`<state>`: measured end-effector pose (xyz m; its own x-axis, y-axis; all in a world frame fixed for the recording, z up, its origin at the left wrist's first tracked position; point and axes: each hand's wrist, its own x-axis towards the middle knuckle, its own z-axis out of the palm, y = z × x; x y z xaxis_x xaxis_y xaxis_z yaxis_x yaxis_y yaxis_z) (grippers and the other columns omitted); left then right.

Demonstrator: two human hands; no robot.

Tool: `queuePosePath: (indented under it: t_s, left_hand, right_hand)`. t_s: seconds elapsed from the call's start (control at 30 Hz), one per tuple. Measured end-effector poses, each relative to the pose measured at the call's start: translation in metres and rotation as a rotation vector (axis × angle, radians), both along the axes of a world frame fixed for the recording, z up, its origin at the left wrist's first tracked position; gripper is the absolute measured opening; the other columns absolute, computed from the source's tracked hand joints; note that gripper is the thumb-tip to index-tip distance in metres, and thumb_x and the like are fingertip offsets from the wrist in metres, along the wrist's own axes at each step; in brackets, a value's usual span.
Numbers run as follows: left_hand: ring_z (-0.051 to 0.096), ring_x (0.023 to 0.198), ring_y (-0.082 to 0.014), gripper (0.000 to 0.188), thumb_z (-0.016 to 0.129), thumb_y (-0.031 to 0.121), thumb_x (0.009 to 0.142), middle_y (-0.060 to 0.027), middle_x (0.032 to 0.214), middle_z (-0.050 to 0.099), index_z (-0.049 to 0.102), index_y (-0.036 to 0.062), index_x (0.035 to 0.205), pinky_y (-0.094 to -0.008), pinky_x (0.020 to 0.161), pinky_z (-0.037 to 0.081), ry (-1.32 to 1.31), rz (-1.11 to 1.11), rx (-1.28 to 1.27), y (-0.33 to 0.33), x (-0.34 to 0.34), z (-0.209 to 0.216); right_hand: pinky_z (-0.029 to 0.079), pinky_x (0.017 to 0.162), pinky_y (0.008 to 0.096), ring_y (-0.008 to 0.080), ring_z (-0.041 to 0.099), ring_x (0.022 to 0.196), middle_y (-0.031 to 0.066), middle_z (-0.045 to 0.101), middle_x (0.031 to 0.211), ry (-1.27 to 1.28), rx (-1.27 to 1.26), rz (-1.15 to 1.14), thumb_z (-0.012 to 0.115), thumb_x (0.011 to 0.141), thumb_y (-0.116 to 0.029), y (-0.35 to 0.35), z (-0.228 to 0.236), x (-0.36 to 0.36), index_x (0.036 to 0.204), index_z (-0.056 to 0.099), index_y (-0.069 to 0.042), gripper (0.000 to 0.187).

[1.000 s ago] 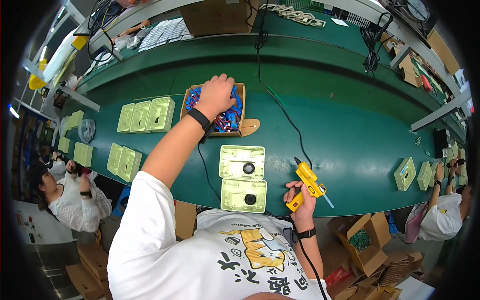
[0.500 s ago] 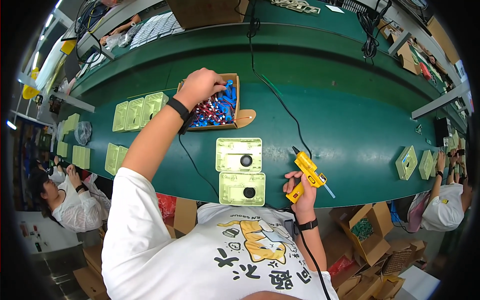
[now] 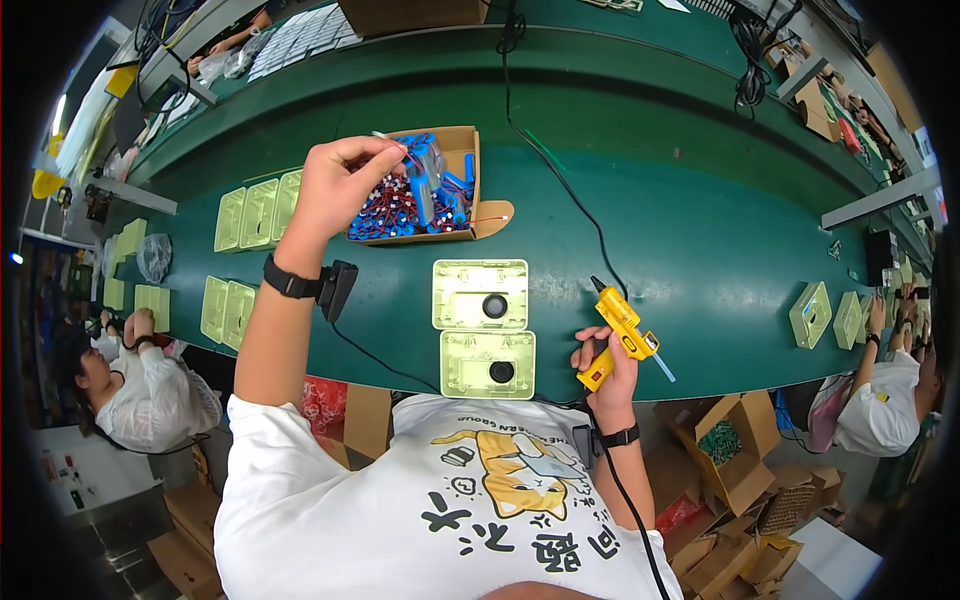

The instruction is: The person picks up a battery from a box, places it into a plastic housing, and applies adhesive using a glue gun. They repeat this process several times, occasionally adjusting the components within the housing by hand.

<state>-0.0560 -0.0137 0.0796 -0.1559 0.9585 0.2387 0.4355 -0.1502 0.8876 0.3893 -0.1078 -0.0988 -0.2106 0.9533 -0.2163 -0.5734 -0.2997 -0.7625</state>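
Observation:
My left hand (image 3: 345, 180) is raised over the near-left part of an open cardboard box (image 3: 478, 150), thumb and fingers pinched on the thin leads of a blue battery pack (image 3: 425, 180). The pack dangles, blurred, above many similar blue packs with red and black wires and white plugs. At right, my right hand (image 3: 612, 375) grips a yellow hot glue gun (image 3: 622, 325), its black nozzle pointing up and left and a pale glue stick jutting from the back. Between the hands lie two light-green plastic housings (image 3: 480, 268), one behind the other, each with a round black part inside.
More green housings (image 3: 258, 215) stand left of the box, with others (image 3: 228, 310) nearer. Several (image 3: 810, 315) sit far right. A black cable (image 3: 575, 215) crosses the green table. Co-workers sit at both sides; open cartons (image 3: 735, 450) stand below the table's edge.
My left hand has lifted out of the box and moved left, drawing a blue battery pack up by its leads. My right hand still holds the glue gun, nearly in place.

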Motion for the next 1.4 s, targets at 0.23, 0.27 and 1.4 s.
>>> queuePosePath:
  t_s: [0.23, 0.27, 1.4]
  left_hand:
    - [0.074, 0.085, -0.0078, 0.014, 0.082, 0.011, 0.109, -0.0051, 0.094, 0.083, 0.086, -0.0022, 0.110, -0.0238, 0.074, 0.055, -0.074, 0.184, -0.017, -0.097, -0.012, 0.017]
    - [0.074, 0.085, -0.0078, 0.014, 0.082, 0.011, 0.109, -0.0051, 0.094, 0.083, 0.086, -0.0022, 0.110, -0.0238, 0.074, 0.055, -0.094, 0.178, -0.037, -0.104, -0.018, 0.009]
    - [0.073, 0.074, -0.0167, 0.043, 0.089, 0.026, 0.097, -0.0084, 0.089, 0.080, 0.075, -0.0001, 0.127, -0.0336, 0.072, 0.058, 0.314, 0.548, -0.494, -0.172, -0.008, -0.141]
  right_hand:
    - [0.058, 0.072, 0.0406, 0.0182, 0.060, 0.070, 0.0210, 0.076, 0.118, -0.019, -0.008, -0.023, 0.056, 0.121, -0.030, -0.002, 0.000, 0.003, 0.119, 0.063, -0.005, 0.026]
    - [0.058, 0.072, 0.0406, 0.0182, 0.060, 0.070, 0.0210, 0.076, 0.118, -0.041, -0.026, -0.030, 0.056, 0.121, -0.030, -0.002, 0.002, 0.002, 0.119, 0.063, -0.005, 0.026]
    - [0.052, 0.052, 0.0264, 0.0091, 0.064, 0.057, 0.0005, 0.069, 0.078, -0.776, -0.158, 0.825, 0.064, 0.120, -0.024, -0.022, 0.109, -0.074, 0.132, 0.068, 0.000, 0.027]
